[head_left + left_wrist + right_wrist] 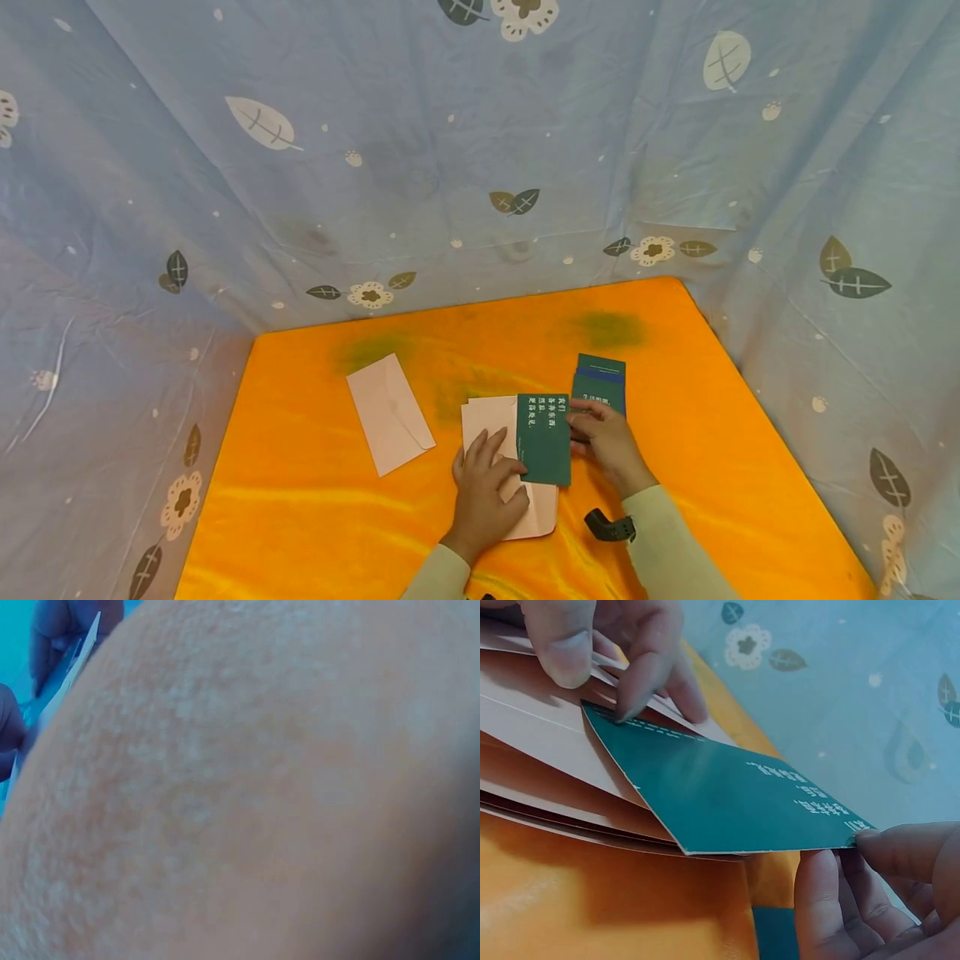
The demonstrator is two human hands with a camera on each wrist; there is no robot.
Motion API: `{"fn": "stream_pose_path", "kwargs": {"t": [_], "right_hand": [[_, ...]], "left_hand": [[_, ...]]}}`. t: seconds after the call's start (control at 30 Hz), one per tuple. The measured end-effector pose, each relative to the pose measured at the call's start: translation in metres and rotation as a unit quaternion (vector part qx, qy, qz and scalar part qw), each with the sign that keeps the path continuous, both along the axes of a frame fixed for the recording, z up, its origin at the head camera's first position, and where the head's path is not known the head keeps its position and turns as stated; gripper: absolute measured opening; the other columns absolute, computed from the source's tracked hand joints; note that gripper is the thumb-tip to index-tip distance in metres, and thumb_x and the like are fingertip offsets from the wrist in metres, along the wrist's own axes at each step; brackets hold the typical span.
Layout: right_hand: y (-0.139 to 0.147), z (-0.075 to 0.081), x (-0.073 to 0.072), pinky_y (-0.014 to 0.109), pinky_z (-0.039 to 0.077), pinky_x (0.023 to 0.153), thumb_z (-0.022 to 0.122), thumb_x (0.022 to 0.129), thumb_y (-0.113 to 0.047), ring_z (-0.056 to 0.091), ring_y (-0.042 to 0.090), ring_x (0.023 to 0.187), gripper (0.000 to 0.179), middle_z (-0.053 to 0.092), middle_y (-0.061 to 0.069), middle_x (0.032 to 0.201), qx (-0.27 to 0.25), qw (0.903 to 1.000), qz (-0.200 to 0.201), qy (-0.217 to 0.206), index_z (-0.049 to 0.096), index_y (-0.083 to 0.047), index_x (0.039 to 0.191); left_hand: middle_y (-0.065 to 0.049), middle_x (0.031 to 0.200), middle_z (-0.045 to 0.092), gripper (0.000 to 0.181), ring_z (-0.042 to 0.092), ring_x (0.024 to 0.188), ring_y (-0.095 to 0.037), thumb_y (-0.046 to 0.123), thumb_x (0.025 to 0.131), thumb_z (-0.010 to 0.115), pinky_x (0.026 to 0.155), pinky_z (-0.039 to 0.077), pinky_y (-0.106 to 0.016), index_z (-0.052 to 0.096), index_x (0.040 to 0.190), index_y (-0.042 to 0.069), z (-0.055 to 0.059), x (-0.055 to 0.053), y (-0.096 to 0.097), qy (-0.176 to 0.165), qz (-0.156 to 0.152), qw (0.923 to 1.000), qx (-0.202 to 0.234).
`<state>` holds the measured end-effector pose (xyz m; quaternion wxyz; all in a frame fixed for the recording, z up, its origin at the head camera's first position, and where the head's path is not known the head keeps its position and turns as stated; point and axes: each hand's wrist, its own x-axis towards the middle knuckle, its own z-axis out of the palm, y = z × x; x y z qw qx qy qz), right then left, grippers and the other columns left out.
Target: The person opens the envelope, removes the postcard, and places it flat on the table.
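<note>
A green card [545,454] with white printed characters lies partly over a stack of pale pink envelopes [538,515]. My right hand [609,446] pinches the card at its right edge, thumb on top and fingers beneath. Spread over the envelopes, my left hand [486,496] rests with one fingertip at the card's near edge. In the right wrist view, the card [705,795] slants with its far end at the top envelope's opening, under a left finger. Skin fills most of the left wrist view.
Several more cards, green and one blue-edged, lie in a pile [602,387] behind my right hand. A single pink envelope [384,417] lies to the left. The table has an orange cloth [300,525], with patterned blue curtains [420,167] around it.
</note>
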<state>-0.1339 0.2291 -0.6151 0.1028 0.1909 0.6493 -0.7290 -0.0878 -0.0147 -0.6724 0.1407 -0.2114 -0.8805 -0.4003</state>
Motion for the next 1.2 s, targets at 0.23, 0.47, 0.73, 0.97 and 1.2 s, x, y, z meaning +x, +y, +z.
{"fn": "stream_pose_path", "kwargs": {"t": [0.23,0.47,0.73,0.97,1.2], "right_hand": [[0.005,0.002,-0.003,0.032,0.062,0.079,0.064,0.111,-0.011,0.067,0.026,0.092,0.041,0.066,0.015,0.117,0.000,0.9999,0.010,0.009,0.060,0.000,0.150],[0.008,0.006,-0.005,0.033,0.062,0.079,0.063,0.111,-0.010,0.067,0.025,0.093,0.040,0.067,0.013,0.118,0.002,1.0000,0.009,0.003,0.060,0.000,0.150],[0.014,0.007,-0.004,0.033,0.062,0.083,0.059,0.113,-0.011,0.066,0.026,0.100,0.040,0.066,0.014,0.126,0.019,0.9998,0.008,-0.007,0.058,-0.001,0.152],[0.019,0.007,-0.005,0.031,0.061,0.084,0.058,0.113,-0.010,0.065,0.026,0.103,0.040,0.066,0.015,0.129,0.033,0.9994,0.001,-0.012,0.057,-0.002,0.153],[0.023,0.005,-0.006,0.030,0.060,0.083,0.059,0.113,-0.011,0.064,0.028,0.108,0.042,0.065,0.016,0.136,0.042,0.9988,-0.006,-0.022,0.057,-0.005,0.155]], "left_hand": [[-0.009,0.159,0.056,0.017,0.042,0.149,-0.043,0.018,0.083,0.077,0.108,0.017,-0.081,0.075,0.095,0.030,0.000,0.000,0.000,-0.001,-0.001,1.0000,-0.004],[-0.011,0.159,0.056,0.018,0.042,0.148,-0.046,0.016,0.082,0.077,0.108,0.017,-0.081,0.076,0.095,0.029,0.001,-0.001,0.000,0.000,-0.003,1.0000,-0.002],[-0.012,0.159,0.056,0.017,0.042,0.148,-0.046,0.015,0.081,0.076,0.109,0.016,-0.080,0.075,0.093,0.027,0.003,0.000,0.000,-0.004,-0.003,1.0000,-0.004],[-0.011,0.158,0.057,0.019,0.042,0.149,-0.044,0.015,0.081,0.076,0.108,0.017,-0.081,0.075,0.093,0.029,0.000,0.000,0.000,-0.003,-0.003,1.0000,-0.004],[-0.014,0.158,0.057,0.019,0.043,0.148,-0.048,0.013,0.081,0.075,0.107,0.016,-0.082,0.074,0.092,0.028,0.001,-0.001,0.000,0.008,-0.011,0.9999,0.000]]}}
